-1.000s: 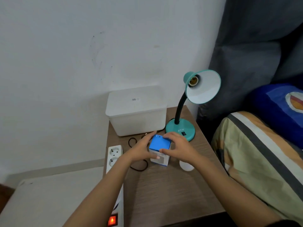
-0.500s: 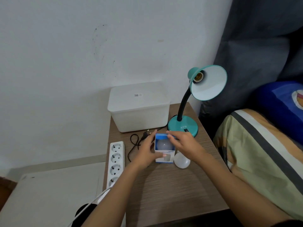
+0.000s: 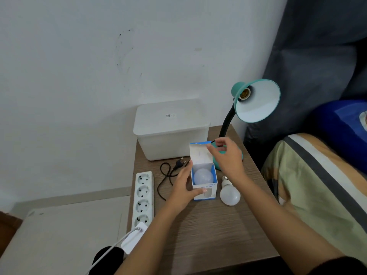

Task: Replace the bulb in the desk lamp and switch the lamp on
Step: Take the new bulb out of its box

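Blue-and-white cardboard forms the bulb box (image 3: 204, 187), standing upright near the middle of the wood-grain table (image 3: 208, 231) with its lid flap (image 3: 199, 153) raised, exposing the frosted dome of the new bulb (image 3: 203, 176) inside. The left hand (image 3: 183, 190) clasps the box's left side, fingers closed against the cardboard; the right hand (image 3: 226, 157) pinches the flap's upper corner between thumb and fingertips. A second white bulb (image 3: 229, 193) lies on its side just right of the box, screw base pointing away. Behind stands the teal desk lamp (image 3: 256, 100), its socket (image 3: 244, 93) bare. Bare tabletop extends toward the near edge; a white power strip (image 3: 143, 197) lines the left edge, a translucent plastic bin (image 3: 171, 130) the rear.
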Demonstrator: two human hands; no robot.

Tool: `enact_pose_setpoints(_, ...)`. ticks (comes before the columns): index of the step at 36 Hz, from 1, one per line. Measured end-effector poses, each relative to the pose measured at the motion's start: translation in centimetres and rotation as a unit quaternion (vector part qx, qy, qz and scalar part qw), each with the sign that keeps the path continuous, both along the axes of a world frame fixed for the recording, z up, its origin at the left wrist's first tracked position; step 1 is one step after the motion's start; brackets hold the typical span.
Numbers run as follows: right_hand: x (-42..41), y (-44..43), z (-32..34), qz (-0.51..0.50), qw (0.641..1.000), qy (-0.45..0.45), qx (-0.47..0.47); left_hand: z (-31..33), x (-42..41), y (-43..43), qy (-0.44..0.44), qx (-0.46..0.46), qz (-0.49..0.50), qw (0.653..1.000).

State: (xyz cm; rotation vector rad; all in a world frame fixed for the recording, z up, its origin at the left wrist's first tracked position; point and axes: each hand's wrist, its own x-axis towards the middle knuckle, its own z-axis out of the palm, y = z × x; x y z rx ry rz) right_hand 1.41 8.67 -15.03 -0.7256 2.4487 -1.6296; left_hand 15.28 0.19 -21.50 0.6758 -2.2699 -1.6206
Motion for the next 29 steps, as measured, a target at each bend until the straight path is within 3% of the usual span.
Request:
enact_pose_setpoints(3, 1.2, 1.8, -0.3, 0.016, 0.997, 0.07, 0.01, 0.1, 0.0, -0.2, -0.003, -0.01, -0.009, 1.0)
enact_pose_setpoints(5, 1.7, 2.4, -0.3, 0.103, 0.99, 0.079, 0.064, 0.2, 0.0, -0.2, -0.004, -0.019, -0.011, 1.0)
enact_pose_setpoints(9, 2.0, 2.0, 0.1, 0.249, 0.936, 0.092, 0.231, 0.4, 0.0, -0.4, -0.01, -0.018, -0.015, 1.0)
enact_pose_setpoints(18, 1.8, -1.0, 1.7, 0.302, 0.835, 0.11, 0.447, 1.0, 0.1, -0.1, -0.031, -0.008, -0.021, 0.999)
enact_pose_setpoints(22, 1.8, -0.9, 1.8, 0.28, 0.849, 0.134, 0.428, 0.9, 0.1, -0.1, -0.039, -0.015, -0.021, 0.999)
enact_pose_setpoints(29, 1.5, 1.5, 3.3, 0.248, 0.923, 0.065, 0.286, 0.9, 0.1, -0.2, -0.029, -0.015, -0.019, 0.999)
